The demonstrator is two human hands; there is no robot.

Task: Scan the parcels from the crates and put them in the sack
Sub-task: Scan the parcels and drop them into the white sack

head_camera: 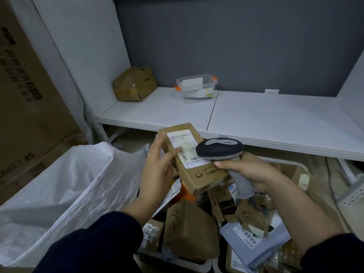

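1. Parcel of brown cardboard is held up over the crates, between the two hands, with its white shipping label turned upward.
2. The parcel is gripped at its left side by the left hand; the thumb is laid across the near edge of the label and the fingers are curled round the far side.
3. The grey handle of a barcode scanner is wrapped by the right hand, with the forefinger laid along the front. The scanner's dark head is held over the right part of the label; whether it touches the parcel cannot be told.
4. A white woven sack is seen standing open at the left, just beside the crates and under the left forearm.
5. The crate below the hands is filled with parcels, among them a brown box marked in pen and a grey-blue mailer bag with barcode labels.
6. On the white shelf behind, a dented cardboard box is set in the left corner, and a clear plastic container with orange latches is placed apart from it.
7. A large printed carton is stood at the far left, and a white power strip is seen at the right edge.
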